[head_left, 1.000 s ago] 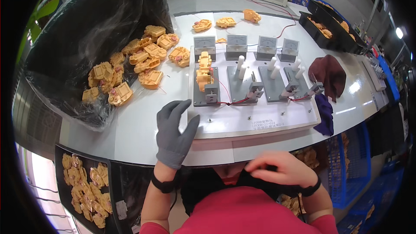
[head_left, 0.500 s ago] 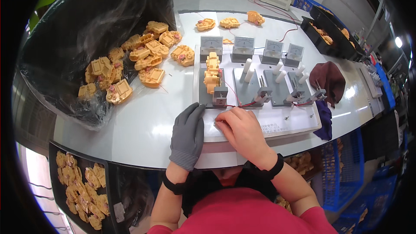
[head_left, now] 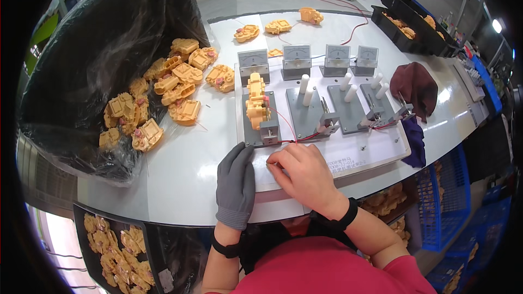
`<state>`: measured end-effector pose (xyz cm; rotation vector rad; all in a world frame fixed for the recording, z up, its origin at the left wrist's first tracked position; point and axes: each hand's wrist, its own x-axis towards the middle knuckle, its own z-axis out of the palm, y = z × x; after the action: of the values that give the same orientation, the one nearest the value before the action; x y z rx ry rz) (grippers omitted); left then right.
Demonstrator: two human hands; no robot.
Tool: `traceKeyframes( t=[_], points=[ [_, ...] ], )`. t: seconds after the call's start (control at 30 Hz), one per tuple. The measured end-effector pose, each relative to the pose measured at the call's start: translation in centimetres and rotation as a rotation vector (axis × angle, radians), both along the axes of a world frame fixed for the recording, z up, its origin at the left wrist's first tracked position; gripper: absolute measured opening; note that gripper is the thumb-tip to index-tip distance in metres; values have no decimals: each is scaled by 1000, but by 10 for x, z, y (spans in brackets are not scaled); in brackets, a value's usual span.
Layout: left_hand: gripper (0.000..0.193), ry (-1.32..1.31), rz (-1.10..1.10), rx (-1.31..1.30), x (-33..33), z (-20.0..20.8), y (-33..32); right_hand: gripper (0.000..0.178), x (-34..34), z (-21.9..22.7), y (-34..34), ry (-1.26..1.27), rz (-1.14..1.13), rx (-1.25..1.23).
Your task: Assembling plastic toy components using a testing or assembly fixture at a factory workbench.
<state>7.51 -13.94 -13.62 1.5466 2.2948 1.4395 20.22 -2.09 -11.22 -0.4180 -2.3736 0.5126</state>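
Left hand (head_left: 236, 185): gloved, fingers together at the white panel (head_left: 381, 151). Right hand (head_left: 306, 170): fingertips bunched; whether either grips anything cannot be told. Beyond both, the yellow part (head_left: 255, 102) sits on its fixture (head_left: 251, 135); its red wire (head_left: 284, 116) could pull loose if right fingers snag it.

Left hand (head_left: 236, 185) in grey glove, palm down at the near left corner of a white board (head_left: 354, 157); bare right hand (head_left: 305, 172) beside it, fingers curled over the board's front part, any grip unclear. On the board, four meters (head_left: 297, 58) stand behind four grey plates, the leftmost bearing a yellow plastic part (head_left: 256, 103). More yellow parts (head_left: 185, 111) heaped left, against black plastic sheeting (head_left: 98, 38); brown cloth (head_left: 415, 90) right.
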Motion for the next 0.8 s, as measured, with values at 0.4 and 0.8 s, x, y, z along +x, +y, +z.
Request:
traceKeyframes(
  t=[0.4, 0.8],
  points=[
    [34, -29, -7, -20, -2, -1, -2, 12, 0, -2, -2, -9, -14, 54],
    [35, -57, -9, 19, -1, -5, -1, 10, 0, -3, -2, 34, -10, 32]
  ],
)
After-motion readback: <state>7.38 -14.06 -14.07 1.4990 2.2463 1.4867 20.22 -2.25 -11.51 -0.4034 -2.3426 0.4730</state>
